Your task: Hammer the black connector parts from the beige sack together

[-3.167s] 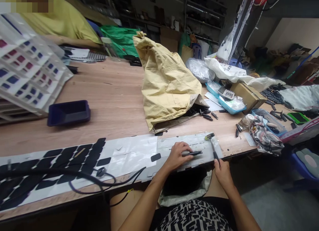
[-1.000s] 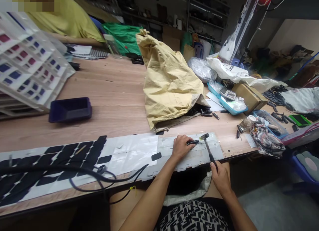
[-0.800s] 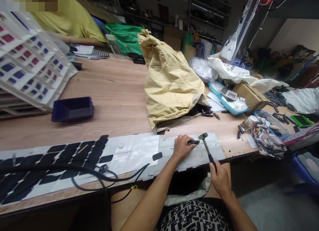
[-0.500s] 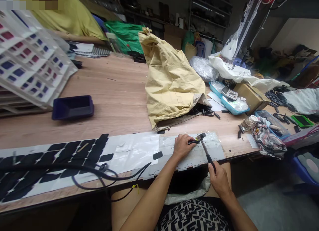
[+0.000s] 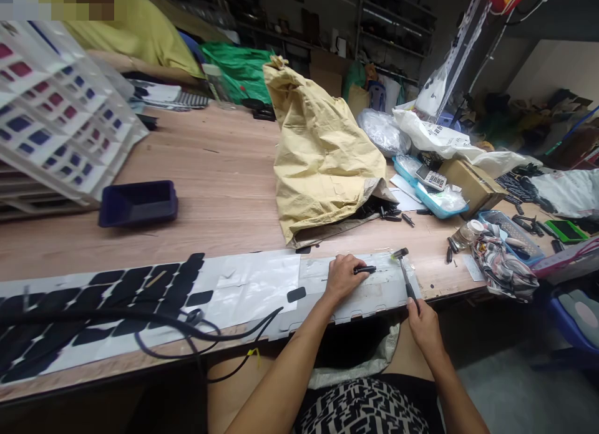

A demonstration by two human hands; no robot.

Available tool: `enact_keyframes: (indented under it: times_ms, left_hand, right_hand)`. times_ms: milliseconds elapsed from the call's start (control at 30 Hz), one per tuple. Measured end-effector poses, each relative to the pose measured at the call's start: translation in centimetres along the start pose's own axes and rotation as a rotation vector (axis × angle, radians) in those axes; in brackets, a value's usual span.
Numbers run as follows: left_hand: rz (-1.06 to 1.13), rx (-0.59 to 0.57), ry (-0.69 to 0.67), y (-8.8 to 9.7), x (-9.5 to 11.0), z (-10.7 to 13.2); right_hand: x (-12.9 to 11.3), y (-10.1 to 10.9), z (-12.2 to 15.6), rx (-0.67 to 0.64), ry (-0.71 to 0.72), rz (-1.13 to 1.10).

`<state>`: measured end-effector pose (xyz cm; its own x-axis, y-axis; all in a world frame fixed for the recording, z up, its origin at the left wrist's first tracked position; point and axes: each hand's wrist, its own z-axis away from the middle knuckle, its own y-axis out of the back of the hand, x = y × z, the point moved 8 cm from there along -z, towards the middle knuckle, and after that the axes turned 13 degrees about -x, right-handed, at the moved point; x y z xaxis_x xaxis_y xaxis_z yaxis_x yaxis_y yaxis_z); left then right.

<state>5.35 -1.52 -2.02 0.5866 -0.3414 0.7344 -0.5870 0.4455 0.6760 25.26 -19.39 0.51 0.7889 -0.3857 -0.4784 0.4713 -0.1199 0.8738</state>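
- The wooden tabletop [image 5: 219, 172] carries everything and runs from the left edge of the view to its cluttered right end
- A stack of white trays [image 5: 56, 128] with red and blue pieces stands at the far left edge
- A yellow paper sack [image 5: 322, 153] stands crumpled near the middle, with small black parts spilling from its mouth
- A long white sheet [image 5: 253, 284] lies along the near edge, its left part covered in black shapes
- A black cable [image 5: 154, 322] loops over the sheet and hangs off the near edge
- A dark blue tray [image 5: 138, 203] sits apart from the sheet, toward the left
- The left hand [image 5: 341, 277] rests on the right end of the sheet, fingers pinched on a small black part [image 5: 365, 270] pressed flat against it
- The right hand [image 5: 425, 325], off the near edge, is wrapped around the handle end of a small hammer [image 5: 406, 275]
- The hammer's head rests on the sheet just right of the black part, not touching it
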Motion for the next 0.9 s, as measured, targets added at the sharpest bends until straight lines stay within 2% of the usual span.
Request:
enact_keyframes:
  times_ms: [133, 233, 300, 400, 500, 567, 633, 700, 833, 900]
  left_hand:
    - [-0.006, -0.034, -0.022, 0.1, 0.2, -0.1]
    - [0.038, -0.084, -0.076, 0.2, 0.5, 0.6]
    - [0.088, -0.137, -0.147, -0.1, 1.1, 2.1]
    - [0.104, -0.212, -0.270, -1.0, 2.1, 5.6]
    - [0.028, -0.221, -0.318, -1.8, 2.8, 8.6]
    - [0.003, -0.217, -0.324, -2.0, 3.1, 9.1]
    - [0.023, -0.197, -0.332, -1.6, 3.6, 8.1]
    - [0.047, -0.137, -0.324, -0.7, 4.2, 5.6]
    - [0.056, 0.020, -0.209, 1.2, 5.3, -2.2]
    - [0.023, 0.047, -0.107, 1.4, 5.9, -6.5]
  right_hand:
    - [1.3, -0.4, -0.6, -0.109, -0.126, 0.011]
    - [1.4, -0.9, -0.5, -0.170, -0.185, -0.128]
    - [1.6, -1.7, -0.3, -0.235, -0.244, -0.261]
    - [1.9, -2.5, -0.1, -0.287, -0.288, -0.378]
    - [2.2, -2.2, -0.3, -0.237, -0.235, -0.329]
    - [2.2, -2.0, -0.4, -0.195, -0.192, -0.274]
    - [2.2, -1.8, -0.5, -0.166, -0.155, -0.240]
    - [2.1, -1.8, -0.5, -0.148, -0.126, -0.220]
    - [2.0, -1.9, -0.5, -0.116, -0.095, -0.187]
    - [2.1, -1.9, -0.5, -0.100, -0.078, -0.172]
